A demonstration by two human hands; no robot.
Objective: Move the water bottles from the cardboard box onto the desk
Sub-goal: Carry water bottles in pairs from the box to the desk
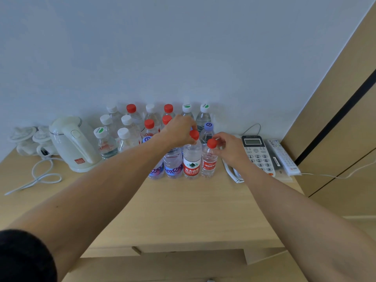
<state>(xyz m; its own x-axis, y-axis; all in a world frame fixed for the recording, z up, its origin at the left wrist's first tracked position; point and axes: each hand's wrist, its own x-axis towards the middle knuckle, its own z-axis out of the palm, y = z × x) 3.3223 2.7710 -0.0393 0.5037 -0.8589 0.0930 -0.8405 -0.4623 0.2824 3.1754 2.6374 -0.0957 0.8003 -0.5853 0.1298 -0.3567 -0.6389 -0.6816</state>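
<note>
My left hand [179, 129] curled round the neck of the tall red-capped bottle [192, 157] and my right hand [227, 148] pinched the neck of the smaller red-capped bottle [209, 159], both just under the caps, probably so I could stand them upright without knocking their neighbours. Both bottles stood on the desk [183, 210] at the front of the cluster, touching side by side. The cardboard box was out of view.

Hands [203, 137] on red-capped bottles [200, 157]
</note>
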